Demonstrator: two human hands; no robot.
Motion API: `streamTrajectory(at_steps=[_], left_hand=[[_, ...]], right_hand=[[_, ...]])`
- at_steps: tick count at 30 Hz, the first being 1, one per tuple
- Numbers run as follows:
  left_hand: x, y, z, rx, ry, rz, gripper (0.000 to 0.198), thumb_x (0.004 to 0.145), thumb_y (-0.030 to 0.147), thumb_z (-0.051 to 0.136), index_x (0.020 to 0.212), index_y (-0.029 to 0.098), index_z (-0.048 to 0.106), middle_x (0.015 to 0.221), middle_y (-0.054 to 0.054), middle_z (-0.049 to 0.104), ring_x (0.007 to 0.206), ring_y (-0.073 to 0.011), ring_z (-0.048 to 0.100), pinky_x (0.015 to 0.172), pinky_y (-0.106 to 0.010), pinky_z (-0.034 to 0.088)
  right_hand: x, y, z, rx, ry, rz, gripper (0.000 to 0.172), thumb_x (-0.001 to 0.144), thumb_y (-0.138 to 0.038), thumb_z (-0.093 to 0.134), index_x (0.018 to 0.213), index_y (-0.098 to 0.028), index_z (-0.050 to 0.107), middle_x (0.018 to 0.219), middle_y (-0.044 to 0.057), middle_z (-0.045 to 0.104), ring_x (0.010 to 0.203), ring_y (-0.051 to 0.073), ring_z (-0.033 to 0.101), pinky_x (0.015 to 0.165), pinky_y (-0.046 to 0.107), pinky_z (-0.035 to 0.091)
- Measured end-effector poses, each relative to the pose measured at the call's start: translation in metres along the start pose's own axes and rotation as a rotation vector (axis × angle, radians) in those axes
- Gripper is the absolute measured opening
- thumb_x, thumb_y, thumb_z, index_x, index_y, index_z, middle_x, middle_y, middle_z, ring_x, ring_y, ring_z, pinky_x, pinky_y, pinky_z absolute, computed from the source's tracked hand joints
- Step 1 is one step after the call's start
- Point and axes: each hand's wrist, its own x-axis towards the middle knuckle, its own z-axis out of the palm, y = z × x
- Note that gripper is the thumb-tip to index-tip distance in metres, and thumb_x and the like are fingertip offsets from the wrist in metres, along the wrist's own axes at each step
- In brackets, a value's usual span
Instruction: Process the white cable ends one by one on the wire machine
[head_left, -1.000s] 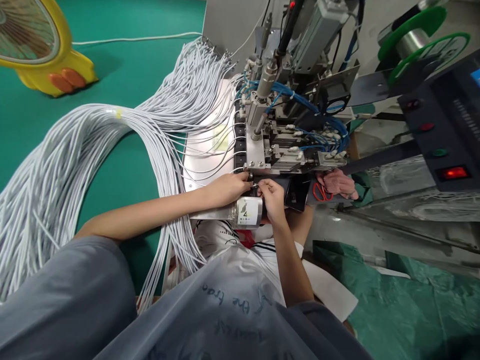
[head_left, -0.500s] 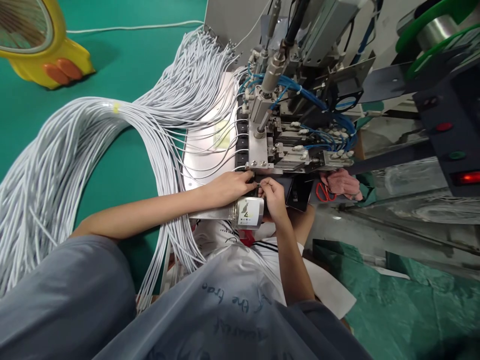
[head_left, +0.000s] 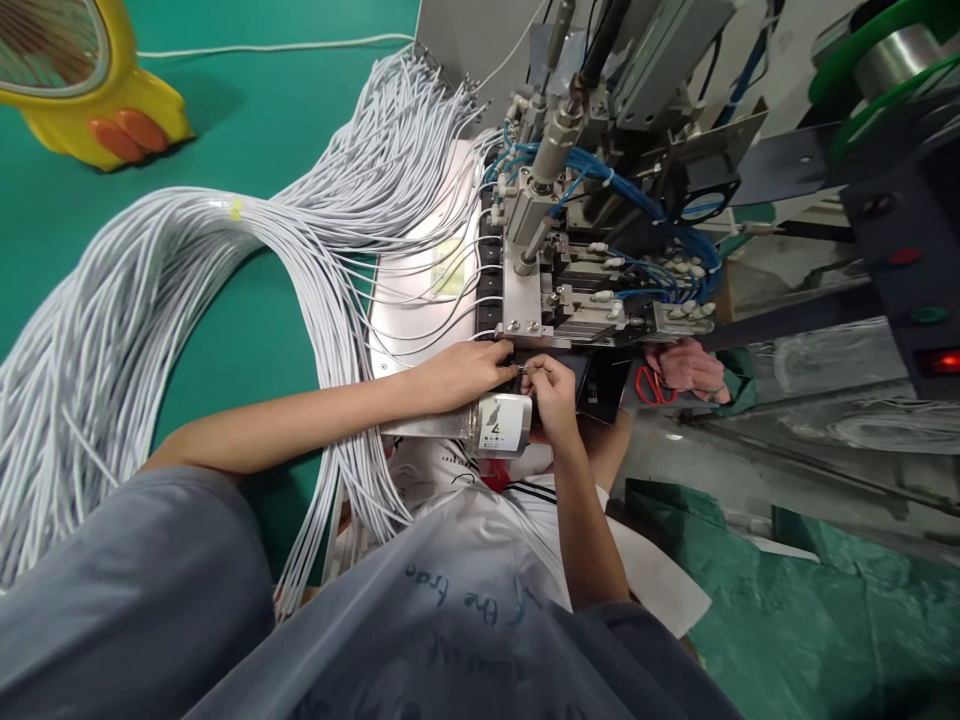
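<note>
Change at the hands: slight; both stay together before the machine (head_left: pixel 523 295), and the tips of the two hands look a little closer than a second ago.
Change in view: the machine sits further right in frame, consistent with a head turn.
Meaning for the work: judged the same fine handling at the same spot.
Small metal piece (head_left: pixel 523 369): between the two sets of fingertips, just in front of the machine's near edge; its detail is too small to tell.
Right hand (head_left: pixel 553 395): thumb and forefinger closed narrow, apparently pinching the piece.
Left hand (head_left: pixel 466 375): fingers bent, gap narrow, tips beside the piece; whether they grip it cannot be told.
White cables (head_left: pixel 311 300): bundled, passing beneath the left forearm.
Labelled box (head_left: pixel 502 425): just below the fingertips in view.
</note>
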Motion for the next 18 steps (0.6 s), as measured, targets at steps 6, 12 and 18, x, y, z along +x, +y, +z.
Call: streamTrajectory(at_steps=[6, 12, 18], left_hand=[[0.0, 0.0, 0.0, -0.002, -0.007, 0.001, 0.029, 0.092, 0.016, 0.041, 0.114, 0.012, 0.059, 0.09, -0.009, 0.054, 0.074, -0.0157, 0.056, 0.059, -0.025, 0.043], [0.0, 0.0, 0.0, 0.008, -0.026, -0.003, 0.029, 0.092, 0.015, 0.041, 0.115, 0.012, 0.059, 0.092, -0.01, 0.054, 0.075, -0.0165, 0.056, 0.06, -0.026, 0.043], [0.0, 0.0, -0.001, 0.004, -0.016, -0.001, 0.029, 0.092, 0.016, 0.041, 0.115, 0.012, 0.059, 0.091, -0.01, 0.054, 0.077, -0.0167, 0.058, 0.062, -0.026, 0.043]], right_hand=[[-0.003, 0.001, 0.004, 0.106, 0.103, 0.049, 0.007, 0.074, -0.021, 0.05, 0.075, -0.019, 0.056, 0.056, -0.005, 0.053, 0.046, 0.008, 0.048, 0.044, 0.02, 0.038], [-0.02, 0.001, 0.013, 0.062, 0.268, -0.021, 0.014, 0.076, -0.022, 0.051, 0.078, -0.017, 0.064, 0.067, 0.001, 0.064, 0.058, 0.012, 0.059, 0.056, 0.025, 0.049], [-0.024, 0.002, 0.013, 0.044, 0.282, 0.006, 0.021, 0.077, -0.025, 0.052, 0.088, -0.016, 0.067, 0.071, 0.003, 0.067, 0.062, 0.015, 0.061, 0.061, 0.03, 0.053]])
